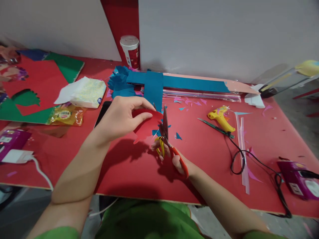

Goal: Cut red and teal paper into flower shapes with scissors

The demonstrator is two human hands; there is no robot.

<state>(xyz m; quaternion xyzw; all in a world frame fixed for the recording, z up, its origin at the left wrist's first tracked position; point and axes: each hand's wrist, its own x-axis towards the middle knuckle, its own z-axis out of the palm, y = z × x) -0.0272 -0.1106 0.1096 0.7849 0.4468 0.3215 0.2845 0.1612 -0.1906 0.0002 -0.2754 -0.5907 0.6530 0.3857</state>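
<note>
Pinching rounded red paper (147, 124), left hand (122, 116) meets scissors (165, 131) in right hand (171, 159).

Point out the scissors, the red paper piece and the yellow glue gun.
scissors (165, 124): head view, on the blades.
red paper piece (148, 127): head view, on its bare middle.
yellow glue gun (219, 118): head view, on its body.

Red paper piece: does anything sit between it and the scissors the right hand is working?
Nothing visible does. The scissors in the right hand meet the red paper piece at its right edge. The left hand grips the paper on its left side, fingers apart from the blades. Blue scraps lie on the table nearby.
</note>
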